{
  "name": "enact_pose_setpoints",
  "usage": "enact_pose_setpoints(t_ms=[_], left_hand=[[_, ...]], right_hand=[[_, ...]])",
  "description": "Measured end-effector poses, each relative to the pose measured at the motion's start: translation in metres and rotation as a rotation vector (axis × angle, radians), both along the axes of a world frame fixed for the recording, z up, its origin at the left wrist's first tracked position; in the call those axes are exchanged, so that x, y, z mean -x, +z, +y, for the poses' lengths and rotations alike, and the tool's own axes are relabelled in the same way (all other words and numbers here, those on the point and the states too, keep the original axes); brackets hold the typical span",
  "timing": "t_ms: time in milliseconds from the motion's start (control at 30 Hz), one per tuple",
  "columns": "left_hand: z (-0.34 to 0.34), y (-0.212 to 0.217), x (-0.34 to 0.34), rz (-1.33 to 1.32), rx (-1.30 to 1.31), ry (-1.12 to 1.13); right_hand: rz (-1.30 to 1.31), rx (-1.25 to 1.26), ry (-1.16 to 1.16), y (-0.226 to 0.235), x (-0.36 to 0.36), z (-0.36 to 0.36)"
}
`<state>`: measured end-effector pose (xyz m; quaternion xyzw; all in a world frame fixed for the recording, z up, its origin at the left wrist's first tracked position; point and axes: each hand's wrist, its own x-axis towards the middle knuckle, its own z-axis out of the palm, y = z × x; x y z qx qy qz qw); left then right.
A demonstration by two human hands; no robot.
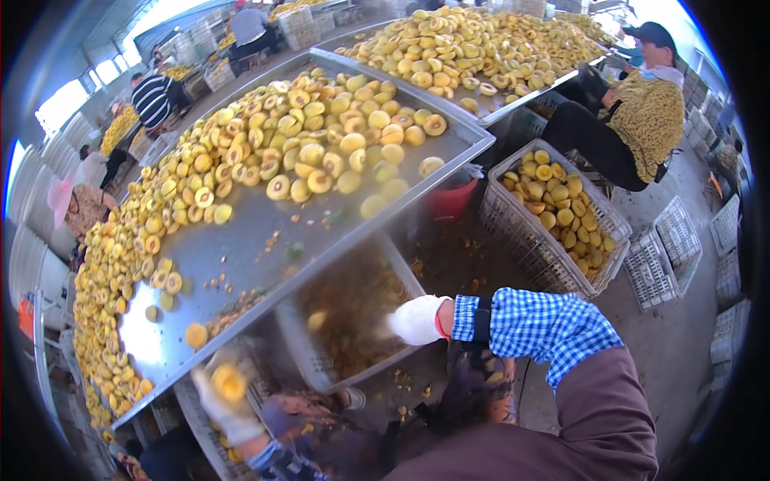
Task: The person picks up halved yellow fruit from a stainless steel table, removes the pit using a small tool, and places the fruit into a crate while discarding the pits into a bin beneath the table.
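At the lower left, my left hand [223,413], in a white glove, grips a yellow stone-fruit half [230,382], cut face showing. A crate [192,405] with some fruit lies below it. My right hand [419,320], also white-gloved, is above the right side of a pale crate [405,260]. Its fingers are smeared by motion, and whatever they hold cannot be made out. Brown scraps [353,301] and a yellow piece lie in that crate. Beyond my hands, a heap of halved yellow fruit [273,144] covers much of a metal table [208,276].
The table's raised metal edge [353,231] runs before me. To the right stand a full fruit crate [553,212], an empty crate [664,252] and a red bucket [451,200]. A seated person [642,120] works at a second heaped table [481,52]. Others sit farther left.
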<state>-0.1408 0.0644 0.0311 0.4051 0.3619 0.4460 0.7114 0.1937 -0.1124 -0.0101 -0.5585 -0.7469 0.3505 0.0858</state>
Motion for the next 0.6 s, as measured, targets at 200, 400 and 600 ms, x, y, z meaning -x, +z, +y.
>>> enact_pose_setpoints(t_ms=[200, 400, 600], left_hand=[[0.037, -0.055, 0.15, 1.072, -0.382, 0.501], [0.021, -0.014, 0.0, 0.664, -0.305, 0.376], [-0.01, 0.025, -0.125, 0.577, -0.388, -0.027]], right_hand=[[-0.015, -0.399, -0.47, 0.036, -0.081, 0.064], [-0.46, -0.289, -0.628, 0.029, -0.127, 0.141], [-0.358, -0.008, -0.614, 0.041, -0.154, 0.139]])
